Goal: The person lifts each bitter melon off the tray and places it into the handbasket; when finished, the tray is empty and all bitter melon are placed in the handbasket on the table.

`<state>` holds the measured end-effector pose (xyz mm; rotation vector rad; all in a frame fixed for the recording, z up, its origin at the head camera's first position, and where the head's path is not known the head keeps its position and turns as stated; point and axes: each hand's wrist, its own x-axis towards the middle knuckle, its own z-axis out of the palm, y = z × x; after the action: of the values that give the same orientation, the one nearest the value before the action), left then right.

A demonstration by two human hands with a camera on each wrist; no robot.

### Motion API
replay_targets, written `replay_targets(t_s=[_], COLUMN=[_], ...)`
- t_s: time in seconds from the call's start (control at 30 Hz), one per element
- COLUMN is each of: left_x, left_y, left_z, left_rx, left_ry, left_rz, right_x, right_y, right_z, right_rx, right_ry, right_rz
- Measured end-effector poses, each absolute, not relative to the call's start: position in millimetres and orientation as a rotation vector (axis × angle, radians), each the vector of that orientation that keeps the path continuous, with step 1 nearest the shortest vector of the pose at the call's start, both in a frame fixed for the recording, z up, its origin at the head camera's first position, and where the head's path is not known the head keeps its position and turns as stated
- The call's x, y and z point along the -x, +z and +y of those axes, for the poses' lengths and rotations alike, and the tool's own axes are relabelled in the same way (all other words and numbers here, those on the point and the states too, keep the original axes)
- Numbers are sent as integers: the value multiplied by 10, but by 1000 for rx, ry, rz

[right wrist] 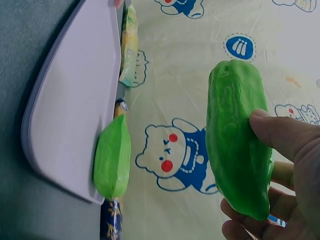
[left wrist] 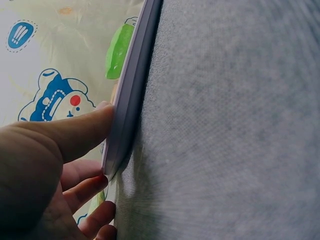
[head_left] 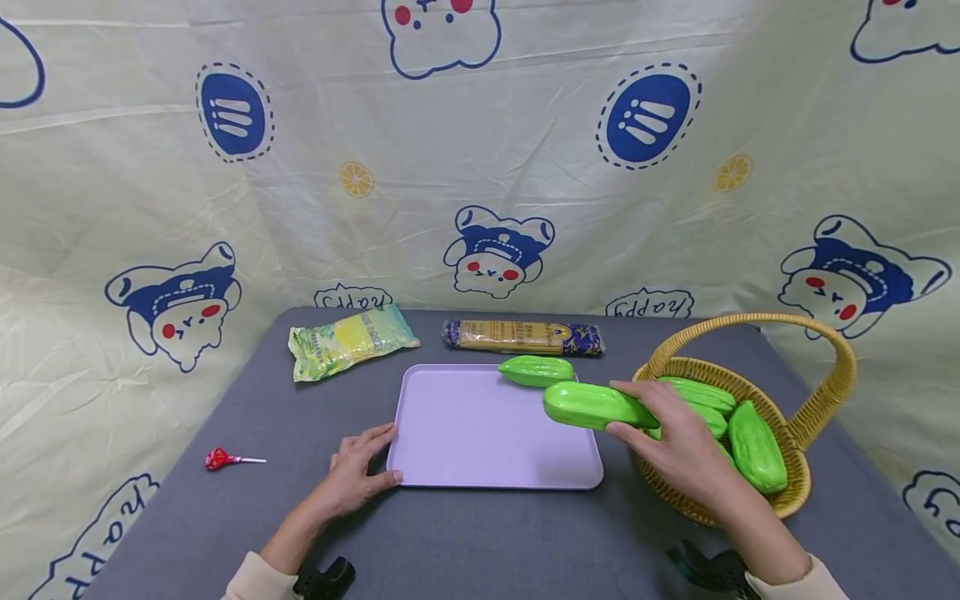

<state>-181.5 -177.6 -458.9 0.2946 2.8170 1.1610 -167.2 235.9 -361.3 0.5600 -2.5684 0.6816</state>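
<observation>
My right hand (head_left: 675, 437) grips a glossy, ridged green star fruit (head_left: 596, 406) between thumb and fingers, above the tray's right side and the basket's left rim. The right wrist view shows the same star fruit (right wrist: 237, 135) held near its tapered end. Another star fruit (head_left: 536, 371) lies at the back right edge of the pale purple tray (head_left: 487, 433). Several more star fruits (head_left: 757, 450) lie in the woven basket (head_left: 798, 492) at the right. With extended fingers, my left hand (head_left: 356, 475) touches the tray's left edge near its front corner.
Behind the tray lie a green and yellow packet (head_left: 352, 340) and a long pack of noodles (head_left: 523, 337). A red lollipop (head_left: 217, 458) lies at the left of the grey table (head_left: 450, 542). The basket's tall handle (head_left: 832, 350) arches over it. A printed curtain (head_left: 525, 183) hangs behind.
</observation>
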Motion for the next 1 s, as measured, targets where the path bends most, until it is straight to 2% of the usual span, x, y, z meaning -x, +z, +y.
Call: replay_targets(t_s=[1.0], left_x=[1807], left_y=[-4571], left_z=[-1774], left_rx=[-297], left_ry=[1155], left_rz=[2814], right_x=[1476], right_y=[-3545], right_z=[3157], right_rx=[-262], right_ry=[642], right_rz=[-2655])
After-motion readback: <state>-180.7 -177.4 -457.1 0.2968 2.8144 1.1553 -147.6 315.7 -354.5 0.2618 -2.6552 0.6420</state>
